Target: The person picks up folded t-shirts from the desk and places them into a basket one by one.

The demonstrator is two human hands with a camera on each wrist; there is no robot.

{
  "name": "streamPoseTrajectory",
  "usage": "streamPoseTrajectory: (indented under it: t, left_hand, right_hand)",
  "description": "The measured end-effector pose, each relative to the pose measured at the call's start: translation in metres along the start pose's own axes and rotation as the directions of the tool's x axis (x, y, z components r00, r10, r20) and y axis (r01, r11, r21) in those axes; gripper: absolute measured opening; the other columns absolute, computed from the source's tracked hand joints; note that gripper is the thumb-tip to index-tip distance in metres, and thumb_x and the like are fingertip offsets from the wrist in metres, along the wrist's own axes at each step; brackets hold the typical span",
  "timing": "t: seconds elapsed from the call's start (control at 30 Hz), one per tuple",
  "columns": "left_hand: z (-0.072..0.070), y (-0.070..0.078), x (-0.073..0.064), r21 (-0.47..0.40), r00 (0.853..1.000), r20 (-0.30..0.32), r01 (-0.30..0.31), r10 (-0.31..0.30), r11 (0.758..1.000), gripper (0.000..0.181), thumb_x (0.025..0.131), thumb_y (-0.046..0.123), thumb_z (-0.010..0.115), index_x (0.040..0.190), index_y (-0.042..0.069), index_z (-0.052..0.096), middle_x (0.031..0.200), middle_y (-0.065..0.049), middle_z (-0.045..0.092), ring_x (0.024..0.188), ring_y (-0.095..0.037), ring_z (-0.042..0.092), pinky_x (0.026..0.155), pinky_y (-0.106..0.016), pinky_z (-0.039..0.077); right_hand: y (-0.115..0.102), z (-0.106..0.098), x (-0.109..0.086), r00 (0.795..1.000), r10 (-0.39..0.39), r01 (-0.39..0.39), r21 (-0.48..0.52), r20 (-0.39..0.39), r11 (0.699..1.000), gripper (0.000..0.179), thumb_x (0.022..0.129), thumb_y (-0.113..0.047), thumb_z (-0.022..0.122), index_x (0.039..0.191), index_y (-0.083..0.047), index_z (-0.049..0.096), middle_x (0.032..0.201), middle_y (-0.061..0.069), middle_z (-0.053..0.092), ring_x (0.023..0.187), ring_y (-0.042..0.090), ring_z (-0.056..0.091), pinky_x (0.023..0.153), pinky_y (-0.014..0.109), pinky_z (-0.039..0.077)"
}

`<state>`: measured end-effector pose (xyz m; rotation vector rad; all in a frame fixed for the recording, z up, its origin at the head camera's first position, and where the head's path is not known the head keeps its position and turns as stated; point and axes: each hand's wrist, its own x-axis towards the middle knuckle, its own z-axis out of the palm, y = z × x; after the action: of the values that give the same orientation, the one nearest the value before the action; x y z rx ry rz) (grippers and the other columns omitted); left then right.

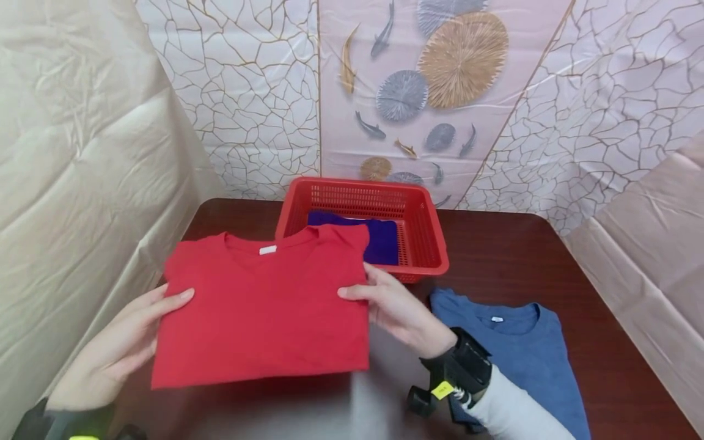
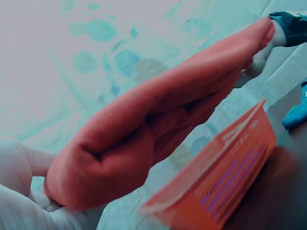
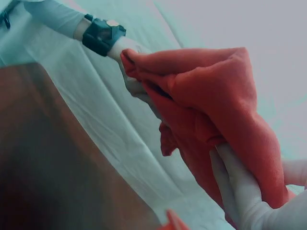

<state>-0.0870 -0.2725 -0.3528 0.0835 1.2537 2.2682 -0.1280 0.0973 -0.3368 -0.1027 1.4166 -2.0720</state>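
A folded red T-shirt (image 1: 264, 311) is held up above the table, its collar and white label facing up. My left hand (image 1: 132, 330) grips its left edge, thumb on top and fingers underneath. On the opposite edge my right hand (image 1: 393, 308) pinches it the same way, fingers beneath the cloth in the right wrist view. The shirt's far edge overlaps a red plastic basket (image 1: 434, 244) in the head view. Inside that basket lies folded dark purple-blue cloth (image 1: 383, 241), partly hidden by the shirt.
A folded blue T-shirt (image 1: 528, 348) lies on the right of the dark brown table (image 1: 495, 244), partly behind my right forearm. Patterned cloth (image 1: 264, 91) hangs behind the table, and pale sheets (image 1: 82, 183) hang at the sides.
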Motion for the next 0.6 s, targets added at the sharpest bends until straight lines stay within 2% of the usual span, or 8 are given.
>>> streamPoseTrajectory:
  t: [0.17, 0.33, 0.47, 0.6]
  left_hand:
    - [0.021, 0.012, 0.04, 0.023, 1.0, -0.013, 0.008, -0.007, 1.0, 0.032, 0.099, 0.011, 0.034, 0.128, 0.016, 0.047, 0.11, -0.002, 0.067, 0.101, -0.022, 0.061, 0.082, -0.035, 0.054]
    - [0.037, 0.021, 0.091, 0.068, 1.0, -0.017, -0.022, 0.023, 0.997, 0.028, 0.097, 0.01, 0.041, 0.125, 0.01, 0.045, 0.102, -0.003, 0.069, 0.094, -0.02, 0.063, 0.078, -0.034, 0.056]
    - [0.047, 0.027, 0.13, 0.082, 0.998, -0.062, -0.004, 0.009, 0.997, 0.039, 0.094, 0.015, 0.05, 0.131, 0.01, 0.039, 0.105, -0.002, 0.066, 0.095, -0.019, 0.063, 0.077, -0.032, 0.056]
    - [0.055, 0.027, 0.166, 0.095, 0.995, -0.101, 0.022, -0.013, 0.995, 0.051, 0.09, 0.021, 0.058, 0.136, 0.013, 0.038, 0.116, -0.004, 0.059, 0.102, -0.02, 0.059, 0.081, -0.032, 0.055]
  right_hand:
    - [-0.026, -0.023, -0.004, 0.998, -0.025, 0.023, -0.027, -0.064, 0.999, 0.053, 0.087, -0.008, 0.059, 0.135, -0.011, 0.036, 0.122, 0.008, 0.055, 0.11, 0.026, 0.055, 0.083, 0.033, 0.054]
    - [-0.053, -0.051, -0.001, 0.989, -0.032, 0.028, -0.036, -0.143, 0.999, 0.05, 0.089, -0.01, 0.057, 0.135, -0.01, 0.036, 0.123, 0.009, 0.054, 0.11, 0.025, 0.056, 0.081, 0.035, 0.054]
    - [-0.069, -0.076, 0.008, 0.978, -0.053, 0.048, -0.029, -0.201, 0.998, 0.051, 0.089, -0.01, 0.058, 0.135, -0.011, 0.036, 0.121, 0.007, 0.055, 0.106, 0.024, 0.058, 0.079, 0.036, 0.055]
    - [-0.078, -0.101, 0.021, 0.964, -0.065, 0.056, -0.044, -0.256, 0.997, 0.058, 0.089, -0.01, 0.057, 0.141, -0.016, 0.032, 0.124, 0.006, 0.051, 0.108, 0.022, 0.055, 0.078, 0.033, 0.056]
